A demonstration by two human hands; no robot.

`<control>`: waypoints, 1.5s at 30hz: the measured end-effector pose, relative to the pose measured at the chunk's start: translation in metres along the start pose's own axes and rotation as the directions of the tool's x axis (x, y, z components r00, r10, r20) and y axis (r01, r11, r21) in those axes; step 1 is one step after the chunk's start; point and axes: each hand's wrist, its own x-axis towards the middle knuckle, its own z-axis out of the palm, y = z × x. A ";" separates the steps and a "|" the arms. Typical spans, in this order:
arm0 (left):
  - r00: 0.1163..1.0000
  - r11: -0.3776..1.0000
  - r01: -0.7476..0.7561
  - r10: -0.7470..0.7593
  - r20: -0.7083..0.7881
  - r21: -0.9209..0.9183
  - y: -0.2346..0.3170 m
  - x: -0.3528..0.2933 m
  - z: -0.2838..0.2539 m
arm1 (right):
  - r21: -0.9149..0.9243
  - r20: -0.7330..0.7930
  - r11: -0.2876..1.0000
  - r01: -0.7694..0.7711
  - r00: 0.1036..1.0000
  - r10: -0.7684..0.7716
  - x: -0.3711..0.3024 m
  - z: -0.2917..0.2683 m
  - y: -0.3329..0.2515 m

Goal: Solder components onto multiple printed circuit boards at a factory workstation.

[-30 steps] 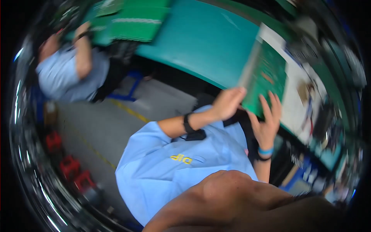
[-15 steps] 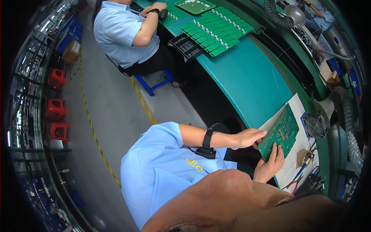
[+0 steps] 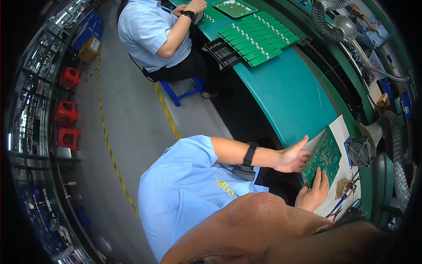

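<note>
A green circuit board (image 3: 324, 158) with copper-coloured patches is tilted above the white sheet (image 3: 337, 127) on the bench at the right. My right hand (image 3: 314, 191) grips its near edge, fingers lying over the upper face; the thumb is partly hidden. Beside the board's left edge, my left hand (image 3: 291, 159) is open, thumb raised and fingers spread. Its fingertips are close to that edge, and whether they touch it I cannot tell.
A square fan (image 3: 359, 152), a brown pad (image 3: 344, 188) and blue-handled tool (image 3: 340, 201) lie right of the board. Farther along the green bench (image 3: 281, 99) are rows of green boards (image 3: 257, 37) and a tray (image 3: 233, 9). A co-worker (image 3: 147, 35) sits there on a blue stool (image 3: 180, 93).
My left hand has let go of the board's left edge and opened, its thumb now pointing up. My right hand stays on the board. The whole view has shifted slightly.
</note>
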 end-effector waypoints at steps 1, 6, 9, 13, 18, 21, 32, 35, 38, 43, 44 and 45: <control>0.998 0.994 0.029 -0.024 0.052 -0.101 0.002 0.006 0.005 | 0.001 0.011 1.000 -0.004 1.000 0.004 0.002 -0.003 0.001; 0.976 0.934 0.106 -0.032 0.216 -0.341 -0.009 0.053 -0.001 | 0.008 0.038 1.000 -0.002 0.999 0.001 0.006 -0.008 0.003; 0.977 0.916 0.111 -0.029 0.211 -0.385 -0.019 0.080 -0.011 | 0.012 0.039 1.000 -0.003 0.999 0.003 0.007 -0.008 0.003; 0.988 0.903 0.094 -0.032 0.152 -0.420 -0.029 0.097 -0.017 | 0.014 0.047 1.000 -0.001 0.999 0.000 0.007 -0.009 0.001; 0.989 0.928 0.080 -0.028 0.144 -0.363 -0.029 0.098 -0.013 | -0.002 0.057 1.000 -0.010 0.998 0.011 0.005 -0.006 0.005; 0.990 0.941 0.061 -0.015 0.140 -0.334 -0.023 0.095 -0.009 | -0.010 0.052 1.000 -0.003 0.999 0.003 0.004 -0.004 0.007; 0.991 0.973 -0.007 0.038 0.131 -0.232 0.001 0.080 0.017 | 0.177 -0.109 0.984 -0.005 0.994 0.025 0.011 -0.022 -0.008; 0.932 0.967 -0.252 0.250 0.261 -0.026 0.013 0.076 0.039 | 0.271 -0.188 0.963 -0.001 0.981 0.054 0.013 -0.025 -0.008; 0.883 0.886 -0.419 0.346 0.316 0.199 0.032 0.066 0.056 | 0.499 -0.282 0.861 -0.103 0.920 0.273 0.013 -0.019 -0.003; 0.739 0.334 -0.663 0.435 0.514 0.670 0.047 0.061 0.078 | 0.746 -0.352 0.658 -0.106 0.775 0.524 0.011 -0.011 0.001; 0.742 0.336 -0.661 0.431 0.514 0.671 0.046 0.061 0.083 | 0.834 -0.295 0.538 -0.125 0.722 0.626 0.007 -0.007 0.004; 0.733 0.169 -0.648 0.405 0.547 0.743 0.045 0.060 0.088 | 0.904 -0.223 0.405 -0.133 0.662 0.715 0.004 -0.003 0.006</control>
